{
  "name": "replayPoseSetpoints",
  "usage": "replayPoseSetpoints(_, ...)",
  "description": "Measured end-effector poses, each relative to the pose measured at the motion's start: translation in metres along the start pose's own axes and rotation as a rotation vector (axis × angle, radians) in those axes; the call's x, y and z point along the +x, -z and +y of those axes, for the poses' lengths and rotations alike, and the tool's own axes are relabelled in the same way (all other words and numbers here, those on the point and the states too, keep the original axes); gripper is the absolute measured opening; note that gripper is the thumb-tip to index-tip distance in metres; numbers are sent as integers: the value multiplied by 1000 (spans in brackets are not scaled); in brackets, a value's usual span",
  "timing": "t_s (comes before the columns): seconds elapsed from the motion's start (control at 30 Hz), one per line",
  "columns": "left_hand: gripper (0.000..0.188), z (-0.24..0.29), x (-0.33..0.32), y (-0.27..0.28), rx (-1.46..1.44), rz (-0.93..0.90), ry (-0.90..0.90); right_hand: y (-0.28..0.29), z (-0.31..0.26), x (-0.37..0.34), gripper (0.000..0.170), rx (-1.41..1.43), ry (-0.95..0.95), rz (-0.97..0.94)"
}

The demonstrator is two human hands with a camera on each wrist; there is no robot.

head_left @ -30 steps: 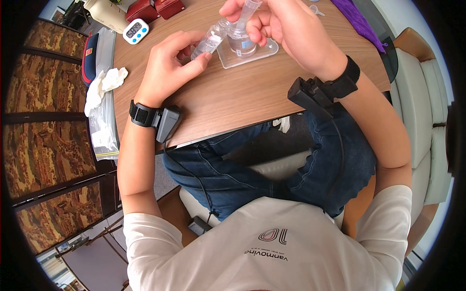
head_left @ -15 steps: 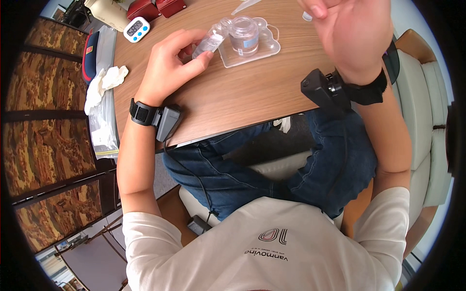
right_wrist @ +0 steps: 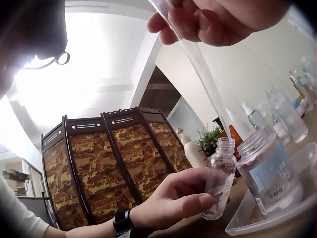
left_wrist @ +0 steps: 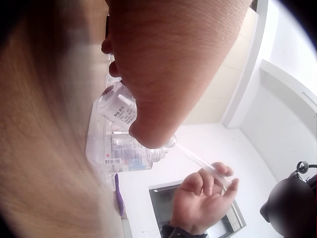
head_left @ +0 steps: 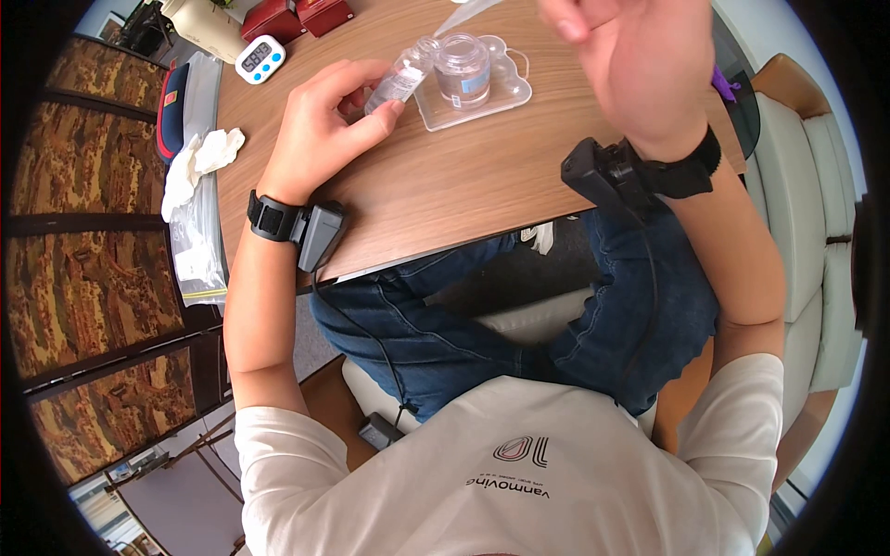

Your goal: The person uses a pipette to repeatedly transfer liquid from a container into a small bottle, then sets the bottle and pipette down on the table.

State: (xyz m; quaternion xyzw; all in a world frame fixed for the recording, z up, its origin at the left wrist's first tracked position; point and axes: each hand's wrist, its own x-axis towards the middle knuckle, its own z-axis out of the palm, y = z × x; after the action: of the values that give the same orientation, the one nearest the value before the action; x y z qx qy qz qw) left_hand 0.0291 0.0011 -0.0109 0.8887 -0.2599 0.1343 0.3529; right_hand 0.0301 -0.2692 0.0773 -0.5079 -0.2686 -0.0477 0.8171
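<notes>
My left hand (head_left: 329,130) grips a small clear bottle (head_left: 404,79) with a printed label, tilted so its uncapped neck leans toward a wide clear jar (head_left: 464,72). The jar, lidless and blue-labelled, stands on a clear plastic tray (head_left: 477,118) and holds clear liquid. Up and to the right, my right hand (head_left: 640,79) pinches a long, tapered clear dropper (right_wrist: 203,72); its upper end is hidden by the fingers. In the right wrist view, the dropper's tip is right at the mouth of the small bottle (right_wrist: 218,171), beside the jar's rim (right_wrist: 255,144).
A white timer (head_left: 260,59), red boxes (head_left: 273,18) and a beige pump bottle (head_left: 202,28) stand at the back left. Crumpled tissue (head_left: 220,148) and a zip bag (head_left: 199,259) lie along the left edge. Several bottles (right_wrist: 285,111) line the far side; purple cloth (head_left: 723,85) lies right.
My right hand has risen from over the jar toward the right with the dropper, then come slightly back left, bringing the tip to the small bottle's mouth. My left hand stays put.
</notes>
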Motion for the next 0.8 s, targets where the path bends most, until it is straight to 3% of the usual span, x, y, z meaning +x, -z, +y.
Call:
replayPoseSetpoints(0.07, 36, 0, -1, 1, 0, 1, 3, 8, -2, 3, 57, -48, 195, -45)
replayPoseSetpoints(0.1, 36, 1, -1, 1, 3, -1, 1, 8, 1, 3, 57, -45, 192, -46)
replayPoseSetpoints(0.2, 36, 2, 0, 1, 5, -6, 1, 6, 10, 2, 55, -176, 68, 12)
replayPoseSetpoints(0.27, 36, 2, 1, 0, 2, -9, 4, -2, 20, 2, 51, -367, -287, -18)
replayPoseSetpoints(0.37, 36, 2, 1, 1, 3, -1, 9, 3, 39, -4, 47, -363, -313, -121)
replayPoseSetpoints(0.5, 36, 3, 0, 2, 4, -13, 8, -5, 31, -1, 46, -389, -402, -79)
replayPoseSetpoints(0.6, 36, 3, 1, 1, 3, -9, 3, 5, 39, -4, 46, -316, -320, -148)
replayPoseSetpoints(0.73, 36, 4, 1, 3, 23, -15, 8, 2, 44, -2, 47, -313, -354, -91)
replayPoseSetpoints(0.8, 36, 4, -4, -3, -22, -6, 11, 11, 58, -3, 45, -363, -166, -142)
